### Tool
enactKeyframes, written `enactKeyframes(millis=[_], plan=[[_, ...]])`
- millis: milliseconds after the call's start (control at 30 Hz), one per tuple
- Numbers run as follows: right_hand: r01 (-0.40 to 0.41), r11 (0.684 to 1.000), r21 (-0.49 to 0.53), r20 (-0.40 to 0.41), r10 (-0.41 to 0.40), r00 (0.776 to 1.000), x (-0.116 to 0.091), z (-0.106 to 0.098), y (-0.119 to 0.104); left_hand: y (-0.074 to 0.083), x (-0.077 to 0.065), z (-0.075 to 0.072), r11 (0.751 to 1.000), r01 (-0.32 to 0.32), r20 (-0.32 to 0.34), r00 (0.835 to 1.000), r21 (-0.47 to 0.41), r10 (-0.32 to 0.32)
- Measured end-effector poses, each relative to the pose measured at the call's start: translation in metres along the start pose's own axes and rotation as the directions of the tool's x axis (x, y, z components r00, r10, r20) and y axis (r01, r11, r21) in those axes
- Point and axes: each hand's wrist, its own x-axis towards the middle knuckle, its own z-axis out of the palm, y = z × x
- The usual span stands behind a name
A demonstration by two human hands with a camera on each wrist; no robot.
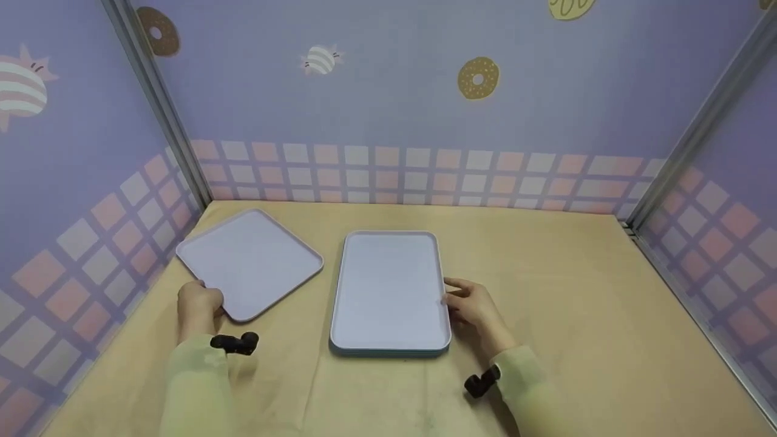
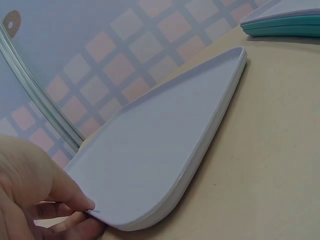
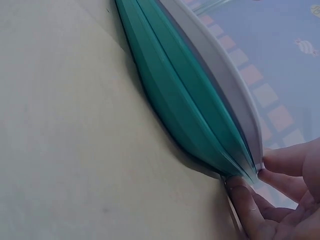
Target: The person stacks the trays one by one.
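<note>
A pale lilac-white tray (image 1: 252, 267) lies turned at an angle on the left of the table. My left hand (image 1: 199, 302) pinches its near-left rim, thumb on top and fingers below, as the left wrist view shows. In the middle stands a stack with another white tray (image 1: 391, 291) on top and teal trays (image 3: 175, 95) underneath. At the stack's right side, my right hand (image 1: 476, 306) pinches the top white tray's rim between thumb and finger. Its lower fingers (image 3: 242, 200) touch the teal trays' edge.
A beige cloth covers the table (image 1: 564, 291). Patterned purple walls (image 1: 388, 103) with metal corner posts (image 1: 164, 103) enclose it at the back and both sides. Small black devices (image 1: 237, 343) are strapped at both wrists. A narrow strip of table separates the left tray from the stack.
</note>
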Motion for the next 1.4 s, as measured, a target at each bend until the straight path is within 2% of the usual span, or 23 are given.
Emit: enactKeyframes(millis=[133, 300, 367, 467, 533, 633, 700, 800, 1067, 1133, 1200, 1333, 1400], plan=[[0.01, 1.0, 0.005, -0.001, -0.01, 1.0, 0.0, -0.001, 0.0, -0.001, -0.002, -0.004, 1.0, -0.006, 0.01, 1.0, 0.003, 0.006], [0.0, 1.0, 0.02, 0.014, -0.001, 1.0, 0.0, -0.001, -0.001, -0.006, -0.004, -0.012, 0.999, -0.019, 0.031, 0.999, 0.049, 0.018], [-0.008, 1.0, 0.024, 0.017, 0.007, 1.0, -0.001, -0.001, -0.001, -0.009, -0.006, -0.015, 0.999, -0.018, 0.047, 0.999, 0.038, 0.017], [-0.009, 0.999, 0.034, 0.019, 0.009, 1.0, 0.0, -0.001, 0.0, -0.013, -0.008, -0.02, 0.999, 0.005, 0.09, 0.996, -0.041, -0.001], [-0.005, 0.999, 0.04, 0.017, 0.004, 1.0, 0.0, -0.001, 0.0, -0.015, -0.008, -0.023, 0.999, -0.004, 0.101, 0.995, -0.044, 0.009], [0.002, 0.999, 0.039, 0.021, -0.003, 1.0, 0.001, -0.001, 0.0, -0.018, -0.008, -0.028, 0.997, -0.058, 0.091, 0.994, 0.048, 0.053], [-0.001, 0.999, 0.04, 0.024, 0.0, 1.0, 0.0, -0.001, 0.0, -0.02, -0.008, -0.032, 0.986, -0.093, 0.074, 0.994, 0.139, 0.083], [-0.006, 0.999, 0.045, 0.024, 0.005, 1.0, 0.001, 0.0, 0.001, -0.024, -0.009, -0.037, 0.97, -0.119, 0.078, 0.991, 0.21, 0.105], [0.004, 0.999, 0.032, 0.024, -0.004, 1.0, 0.002, 0.0, 0.0, -0.027, -0.008, -0.044, 0.949, -0.167, 0.101, 0.984, 0.266, 0.145], [0.002, 1.0, 0.004, 0.022, -0.002, 1.0, 0.0, 0.0, -0.003, -0.028, -0.008, -0.044, 0.948, -0.173, 0.105, 0.983, 0.267, 0.15], [0.03, 0.997, -0.069, 0.004, -0.029, 1.0, -0.002, 0.002, -0.008, -0.029, -0.008, -0.044, 0.949, -0.174, 0.107, 0.983, 0.261, 0.151], [0.115, 0.964, -0.238, -0.077, -0.137, 0.988, -0.012, 0.014, -0.025, -0.03, -0.008, -0.043, 0.948, -0.173, 0.097, 0.984, 0.267, 0.153], [0.18, 0.95, -0.254, -0.086, -0.208, 0.974, -0.018, 0.025, -0.036, -0.029, -0.008, -0.042, 0.949, -0.163, 0.092, 0.985, 0.271, 0.143]])
